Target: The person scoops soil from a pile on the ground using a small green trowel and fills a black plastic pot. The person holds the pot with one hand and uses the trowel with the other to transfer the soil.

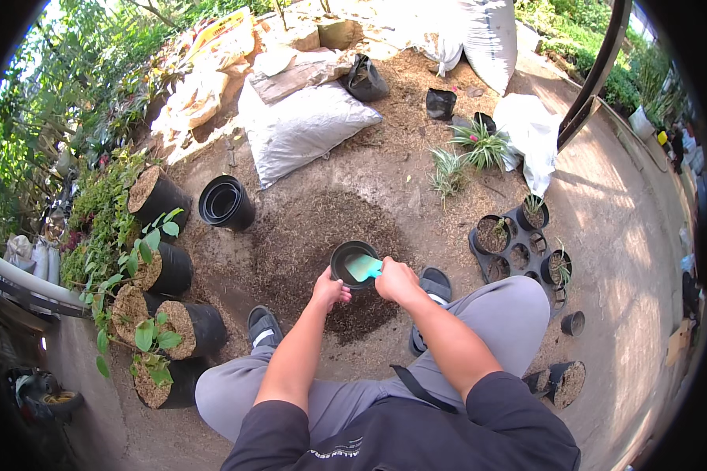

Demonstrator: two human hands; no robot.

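Note:
Over a mound of loose potting mix (324,229) on the ground, my left hand (330,291) grips a small black plastic plant pot (340,258) by its lower left side. My right hand (397,280) holds a turquoise hand trowel (363,267) by its handle, with the blade inside the pot's mouth. How much mix lies in the pot cannot be made out behind the blade. Up and to the left of the mound stands a nested stack of black pots (226,203).
Filled black grow bags (203,329) line the left side. A white woven sack (312,132) lies beyond the mound, with spider plants (483,141) to its right. A black pot tray (518,247) holding several pots stands beside my right knee; a small pot (572,323) sits nearer.

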